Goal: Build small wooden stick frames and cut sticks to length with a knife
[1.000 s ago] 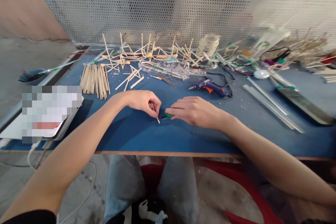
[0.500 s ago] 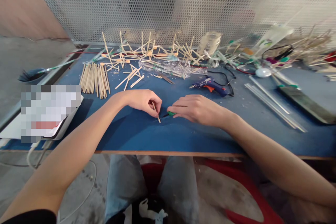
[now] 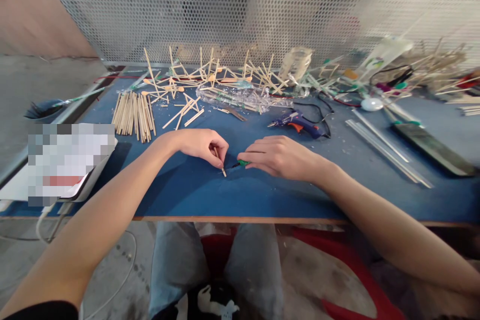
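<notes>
My left hand [image 3: 204, 145] rests on the blue table [image 3: 232, 195] with its fingers pinched on a short wooden stick [image 3: 221, 165] whose lower end touches the tabletop. My right hand [image 3: 279, 157] lies just to the right, fingers closed on a small green-handled tool [image 3: 243, 163] whose dark tip points at the stick's end. The two hands are almost touching near the middle of the table.
A bundle of wooden sticks [image 3: 133, 115] lies at the left, glued stick frames [image 3: 202, 75] along the back. A blue glue gun [image 3: 298, 124] with its cord sits behind my right hand. Clear rods [image 3: 388, 147] lie at the right. A mesh screen [image 3: 240, 5] closes the back.
Both hands stay in place on the table; the stick and the green tool have shifted only slightly. The view has moved a little.
</notes>
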`<act>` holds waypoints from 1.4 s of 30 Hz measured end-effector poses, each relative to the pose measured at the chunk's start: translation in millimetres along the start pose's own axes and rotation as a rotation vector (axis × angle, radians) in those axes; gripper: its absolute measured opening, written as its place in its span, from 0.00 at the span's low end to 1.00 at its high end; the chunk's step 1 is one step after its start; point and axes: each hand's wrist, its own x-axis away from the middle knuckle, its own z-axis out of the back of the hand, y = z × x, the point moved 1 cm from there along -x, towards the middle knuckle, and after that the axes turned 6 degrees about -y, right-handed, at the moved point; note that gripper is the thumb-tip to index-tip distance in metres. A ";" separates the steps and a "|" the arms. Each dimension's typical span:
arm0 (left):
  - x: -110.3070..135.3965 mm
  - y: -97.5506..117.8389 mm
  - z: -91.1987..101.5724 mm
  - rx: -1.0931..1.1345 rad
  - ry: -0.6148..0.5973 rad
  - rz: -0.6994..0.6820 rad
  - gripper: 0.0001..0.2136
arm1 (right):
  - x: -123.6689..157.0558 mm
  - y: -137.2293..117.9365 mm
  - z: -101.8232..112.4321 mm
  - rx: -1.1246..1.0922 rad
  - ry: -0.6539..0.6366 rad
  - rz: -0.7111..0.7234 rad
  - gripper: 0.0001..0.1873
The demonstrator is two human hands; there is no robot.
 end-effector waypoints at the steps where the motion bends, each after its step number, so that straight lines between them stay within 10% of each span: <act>1: 0.0 0.1 0.1 0.004 0.000 0.002 0.08 | 0.2 0.0 0.4 -0.008 -0.005 0.008 0.18; 42: -1.5 -2.8 -0.2 0.015 0.004 -0.028 0.09 | -9.8 1.5 -0.9 0.030 0.020 0.030 0.17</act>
